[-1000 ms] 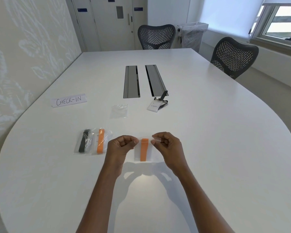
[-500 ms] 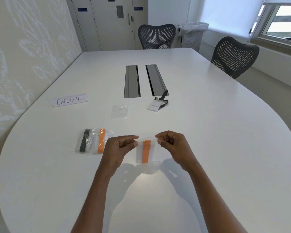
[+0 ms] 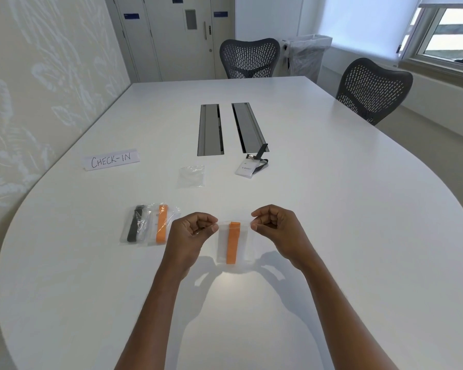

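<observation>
A small clear plastic bag (image 3: 245,244) with an orange strap (image 3: 232,242) inside hangs just above the white table (image 3: 332,236). My left hand (image 3: 191,232) pinches the bag's top left corner and my right hand (image 3: 277,228) pinches its top right corner, fingers curled. To the left lie two more clear bags, one holding an orange strap (image 3: 161,223) and one a black strap (image 3: 134,223).
An empty clear bag (image 3: 191,176) and a name badge on a black lanyard (image 3: 247,168) lie farther back. A "CHECK-IN" paper sign (image 3: 110,159) sits at the left. Two grey cable hatches (image 3: 227,128) run along the table's middle. Two mesh chairs (image 3: 372,89) stand beyond.
Both hands have lifted the bag slightly and drawn a little farther apart, pulling its top edge taut. The other items have not moved.
</observation>
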{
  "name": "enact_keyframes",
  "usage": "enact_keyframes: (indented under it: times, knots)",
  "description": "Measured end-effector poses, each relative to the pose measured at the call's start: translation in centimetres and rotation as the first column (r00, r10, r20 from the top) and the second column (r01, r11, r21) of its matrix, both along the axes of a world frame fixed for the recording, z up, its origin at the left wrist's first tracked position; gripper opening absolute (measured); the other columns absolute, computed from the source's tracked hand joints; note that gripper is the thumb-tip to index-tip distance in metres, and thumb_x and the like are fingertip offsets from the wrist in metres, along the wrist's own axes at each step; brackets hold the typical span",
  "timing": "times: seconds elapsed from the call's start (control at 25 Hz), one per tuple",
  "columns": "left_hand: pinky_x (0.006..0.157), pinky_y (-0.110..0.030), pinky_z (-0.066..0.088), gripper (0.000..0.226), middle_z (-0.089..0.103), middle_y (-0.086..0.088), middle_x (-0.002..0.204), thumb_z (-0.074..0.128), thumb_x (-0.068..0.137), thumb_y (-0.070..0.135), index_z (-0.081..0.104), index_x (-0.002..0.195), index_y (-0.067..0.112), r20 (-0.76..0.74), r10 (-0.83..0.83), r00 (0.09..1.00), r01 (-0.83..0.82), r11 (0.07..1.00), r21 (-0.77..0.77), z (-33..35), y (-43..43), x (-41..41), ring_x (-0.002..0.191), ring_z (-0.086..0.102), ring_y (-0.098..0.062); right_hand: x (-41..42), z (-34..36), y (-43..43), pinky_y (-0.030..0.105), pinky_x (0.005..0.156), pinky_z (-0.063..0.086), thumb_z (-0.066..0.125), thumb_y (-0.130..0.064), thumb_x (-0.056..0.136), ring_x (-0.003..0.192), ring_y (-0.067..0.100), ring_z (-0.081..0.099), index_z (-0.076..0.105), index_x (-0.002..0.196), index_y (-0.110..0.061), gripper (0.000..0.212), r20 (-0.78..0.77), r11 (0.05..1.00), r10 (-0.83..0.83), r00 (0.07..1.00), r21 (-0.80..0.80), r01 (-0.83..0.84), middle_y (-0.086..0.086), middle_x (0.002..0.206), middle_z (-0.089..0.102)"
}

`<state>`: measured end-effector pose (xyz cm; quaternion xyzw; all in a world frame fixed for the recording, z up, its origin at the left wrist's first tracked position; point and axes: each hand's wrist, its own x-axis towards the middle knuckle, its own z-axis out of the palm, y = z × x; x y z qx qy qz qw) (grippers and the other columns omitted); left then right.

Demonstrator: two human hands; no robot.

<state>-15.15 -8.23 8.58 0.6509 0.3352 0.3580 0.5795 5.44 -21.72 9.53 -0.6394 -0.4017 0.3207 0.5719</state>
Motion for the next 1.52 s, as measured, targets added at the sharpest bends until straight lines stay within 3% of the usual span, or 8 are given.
enact_keyframes:
  times: [0.16,0.32,0.64,0.76,0.96,1.2,1.36,1.52]
  knots:
    - [0.094,-0.030,0.057,0.024,0.078,-0.006,0.092,0.079,0.090,0.005,0.076,0.106,0.022,-0.011,-0.013,1.000,0.013,0.999,0.043,-0.1,0.2,0.0,0.093,0.073,-0.016,-0.1,-0.2,0.2,0.034,0.084,0.054,0.079,-0.010,0.091,0.080,0.016,0.069,0.072,0.101,-0.015,0.012,0.030,0.999,-0.051,0.998,-0.001,0.051,0.007,0.086,0.078]
    - [0.096,-0.032,0.056,0.017,0.080,0.001,0.097,0.080,0.090,0.008,0.078,0.101,0.020,-0.057,-0.038,0.998,0.043,0.995,0.090,-0.2,0.1,0.0,0.094,0.074,-0.012,-0.5,-0.5,0.5,0.026,0.072,0.050,0.076,-0.007,0.090,0.070,0.013,0.060,0.063,0.091,-0.013,0.015,0.080,0.994,-0.111,0.991,0.016,0.110,0.002,0.078,0.070]
    - [0.095,-0.032,0.054,0.023,0.075,0.004,0.090,0.072,0.096,0.007,0.071,0.113,0.023,-0.113,-0.068,0.991,0.086,0.982,0.166,-0.7,0.1,0.4,0.094,0.070,-0.012,-0.8,-0.7,0.2,0.027,0.076,0.052,0.069,-0.002,0.094,0.079,0.020,0.062,0.062,0.095,-0.014,0.014,0.183,0.998,-0.052,0.982,0.053,0.043,0.007,0.087,0.069]
    - [0.096,-0.028,0.052,0.025,0.073,0.004,0.094,0.068,0.099,0.004,0.073,0.115,0.022,-0.011,-0.090,0.996,0.090,0.993,0.073,-0.5,-0.6,1.1,0.097,0.068,-0.011,-0.8,-0.8,0.2,0.023,0.076,0.050,0.070,-0.004,0.095,0.079,0.012,0.062,0.063,0.096,-0.011,0.010,0.095,0.991,-0.115,0.989,0.083,0.107,0.002,0.088,0.070]
    - [0.100,-0.042,0.056,0.019,0.075,0.001,0.097,0.065,0.100,0.002,0.076,0.111,0.012,0.113,-0.097,0.989,0.104,0.993,-0.064,-0.1,-0.7,2.1,0.095,0.067,-0.015,-0.2,-1.0,0.1,0.030,0.085,0.052,0.072,-0.019,0.099,0.086,0.009,0.065,0.074,0.097,-0.013,0.007,-0.004,0.992,-0.120,0.993,0.034,0.120,0.005,0.099,0.076]
    - [0.091,-0.039,0.061,0.016,0.077,-0.005,0.100,0.065,0.099,0.000,0.076,0.109,0.006,0.204,-0.033,0.978,0.079,0.972,-0.223,0.1,-0.3,2.8,0.095,0.071,-0.017,-0.4,-1.9,-0.1,0.040,0.090,0.056,0.067,-0.026,0.103,0.093,0.022,0.069,0.073,0.106,-0.010,0.017,-0.158,0.998,-0.022,0.987,0.053,0.031,0.012,0.105,0.076]
    - [0.074,-0.030,0.059,0.019,0.074,-0.004,0.092,0.065,0.099,0.001,0.078,0.107,0.013,0.223,0.080,0.972,-0.006,0.949,-0.316,0.0,0.7,2.9,0.091,0.071,-0.015,-1.4,-3.6,-0.3,0.041,0.086,0.061,0.076,-0.021,0.096,0.088,0.027,0.074,0.074,0.102,-0.011,0.012,-0.072,0.998,-0.037,0.997,-0.047,0.033,0.010,0.095,0.078]
    - [0.075,-0.034,0.061,0.019,0.074,-0.004,0.089,0.065,0.097,0.000,0.078,0.107,0.010,0.233,0.137,0.963,-0.044,0.930,-0.364,-0.3,2.2,2.2,0.086,0.069,-0.015,-1.2,-4.1,0.4,0.039,0.081,0.062,0.074,-0.014,0.098,0.080,0.021,0.073,0.077,0.090,-0.010,0.009,-0.040,0.994,-0.024,0.999,-0.112,0.020,0.010,0.085,0.077]
